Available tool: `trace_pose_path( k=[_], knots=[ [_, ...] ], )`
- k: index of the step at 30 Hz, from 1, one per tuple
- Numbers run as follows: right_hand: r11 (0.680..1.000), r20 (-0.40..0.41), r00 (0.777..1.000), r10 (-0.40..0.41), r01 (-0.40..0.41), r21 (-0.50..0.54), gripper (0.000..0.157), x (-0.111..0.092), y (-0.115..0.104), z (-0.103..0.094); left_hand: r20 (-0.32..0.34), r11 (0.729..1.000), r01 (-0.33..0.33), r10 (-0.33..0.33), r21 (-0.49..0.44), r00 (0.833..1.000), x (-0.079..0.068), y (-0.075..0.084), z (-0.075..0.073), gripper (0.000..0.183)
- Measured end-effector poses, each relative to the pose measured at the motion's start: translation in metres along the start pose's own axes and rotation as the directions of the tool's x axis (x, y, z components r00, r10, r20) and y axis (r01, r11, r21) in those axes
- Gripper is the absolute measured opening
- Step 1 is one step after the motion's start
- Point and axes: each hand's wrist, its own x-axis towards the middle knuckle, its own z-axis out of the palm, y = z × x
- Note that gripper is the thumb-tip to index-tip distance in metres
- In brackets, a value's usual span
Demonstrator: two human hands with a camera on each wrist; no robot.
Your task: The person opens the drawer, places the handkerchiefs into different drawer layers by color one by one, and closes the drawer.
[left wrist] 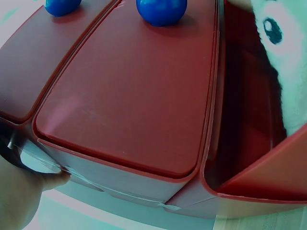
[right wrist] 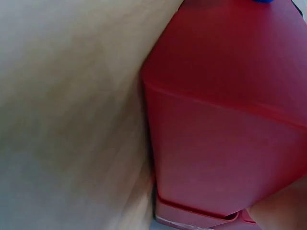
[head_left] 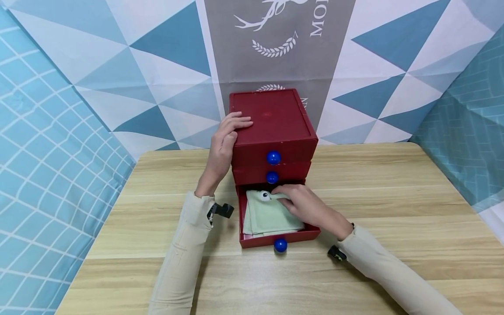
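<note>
A red drawer cabinet (head_left: 271,116) stands on the table, its bottom drawer (head_left: 257,242) pulled out toward me. Inside lies a folded pale green towel (head_left: 271,218) with a round white-and-dark eye (head_left: 265,196) near its back edge. My right hand (head_left: 305,203) reaches in from the right and pinches the towel's back part beside the eye. The left hand (head_left: 222,146) rests on the cabinet's upper left edge, fingers extended over the top. Its thumb (left wrist: 55,179) touches the side wall in the left wrist view. Only part of the right hand shows at the right wrist view's lower corner.
The two upper drawers are closed, each with a round blue knob (head_left: 273,158); another blue knob (head_left: 280,245) sits on the pulled-out drawer. The wooden table (head_left: 157,210) extends to both sides. Patterned sheets (head_left: 169,48) hang behind it.
</note>
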Motion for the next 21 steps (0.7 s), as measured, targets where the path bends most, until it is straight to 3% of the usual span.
trace_pose_path(
  k=[5,11,21],
  knots=[
    [0.995,-0.005,1.000,0.012,-0.012,-0.101,0.025,0.000,-0.004,-0.005,0.005,1.000,0.010,-0.010,0.005,1.000,-0.001,0.001,-0.001,0.047],
    [0.974,-0.042,0.999,0.030,-0.039,-0.224,0.024,-0.010,-0.012,-0.027,0.014,1.000,0.023,-0.023,0.007,1.000,0.001,0.002,0.000,0.047],
    [0.964,-0.122,0.993,0.003,-0.036,-0.264,0.020,-0.035,-0.023,-0.050,0.009,1.000,0.029,-0.029,0.007,1.000,0.000,0.004,-0.001,0.047]
  ],
)
